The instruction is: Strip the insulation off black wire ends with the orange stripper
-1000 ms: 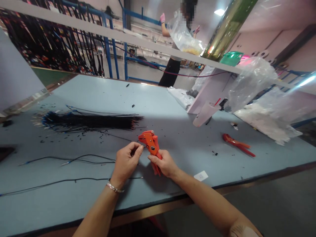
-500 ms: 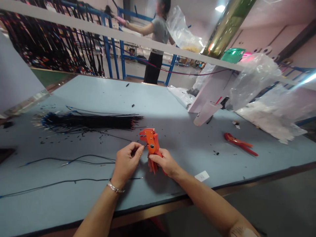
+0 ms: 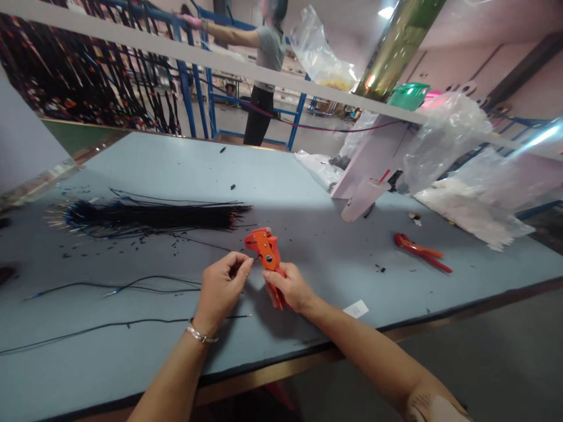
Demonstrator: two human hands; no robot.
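Note:
My right hand (image 3: 290,288) grips the handles of an orange wire stripper (image 3: 265,249), whose jaws point up and left. My left hand (image 3: 222,285) is closed in a pinch just left of the jaws, holding the end of a thin black wire (image 3: 109,325) that trails off left across the grey-blue table (image 3: 308,205). A bundle of black wires (image 3: 153,214) lies behind my hands, with small black scraps scattered around it. Two more loose wires (image 3: 132,286) lie to the left.
A second red tool (image 3: 420,252) lies at the right. Clear plastic bags (image 3: 448,140) and a white board (image 3: 373,170) stand at the back right. A small white label (image 3: 356,309) sits near the front edge. Another person (image 3: 264,58) works beyond the table.
My hands and the stripper have barely shifted; its handles look squeezed closer. The person in the background has walked to the left and stretched an arm out.

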